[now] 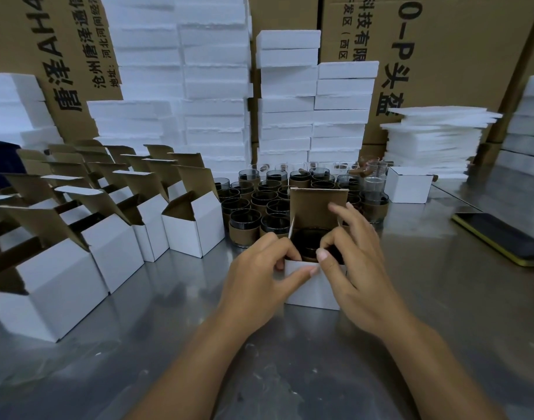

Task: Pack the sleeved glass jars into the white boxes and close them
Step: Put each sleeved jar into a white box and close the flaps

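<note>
Progress: you have one sleeved jar [310,241] seated in the white box [314,287]; its lid flap [318,204] stands upright, so closing is not done.
Finished so far: one closed box [408,184] at the far right looks packed, though I cannot see inside it.
Left to do: a dense cluster of loose jars [259,204] waits behind, and rows of open boxes [193,228] stand to your left.
Where it is: the box sits on the steel surface [290,374] right in front of you, between your hands.
Jar's look: dark smoky glass, a brown card sleeve round it, its mouth facing up.
Left hand [259,268]: fingers curled on the box's left edge, thumb along the front wall.
Right hand [353,265]: thumb and forefinger pinch at the right rim, the other fingers spread.
</note>
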Tool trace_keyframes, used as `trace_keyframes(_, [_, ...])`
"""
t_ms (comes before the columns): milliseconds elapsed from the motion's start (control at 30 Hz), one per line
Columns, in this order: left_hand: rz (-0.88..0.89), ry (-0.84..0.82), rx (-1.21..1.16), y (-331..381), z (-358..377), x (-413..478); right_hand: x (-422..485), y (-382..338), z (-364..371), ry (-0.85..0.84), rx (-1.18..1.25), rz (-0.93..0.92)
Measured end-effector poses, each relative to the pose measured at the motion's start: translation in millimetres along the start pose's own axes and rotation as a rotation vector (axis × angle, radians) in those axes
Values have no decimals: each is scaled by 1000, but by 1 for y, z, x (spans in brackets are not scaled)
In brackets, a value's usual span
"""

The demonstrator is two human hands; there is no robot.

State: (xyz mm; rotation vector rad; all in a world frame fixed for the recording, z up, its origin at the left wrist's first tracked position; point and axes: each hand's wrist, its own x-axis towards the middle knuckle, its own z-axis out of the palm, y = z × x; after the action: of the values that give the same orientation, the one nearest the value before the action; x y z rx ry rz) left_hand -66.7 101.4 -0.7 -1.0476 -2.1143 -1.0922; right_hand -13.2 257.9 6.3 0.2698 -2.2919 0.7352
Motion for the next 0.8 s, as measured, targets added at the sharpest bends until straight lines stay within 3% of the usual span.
trace_keyframes(300, [15,-14,6,0,0,-1,-1,-1,0,-27,-130,-66])
trace_keyframes(367, [20,-18,-6,1,-1,0,0,-5,0,62,-21,-32])
trace_keyframes(433, [-3,12,-79,3,-2,0,2,-10,1,256,174,11])
trace_keyframes(533, [-131,107,-253,5,-3,3,5,-11,1,420,446,181])
trace_keyframes(667, [-336,107,-417,2,0,7,10,-6,3,234,683,523])
trace_keyframes(800, [-462,-21,-514,-1,3,8,10,-3,7,139,705,540])
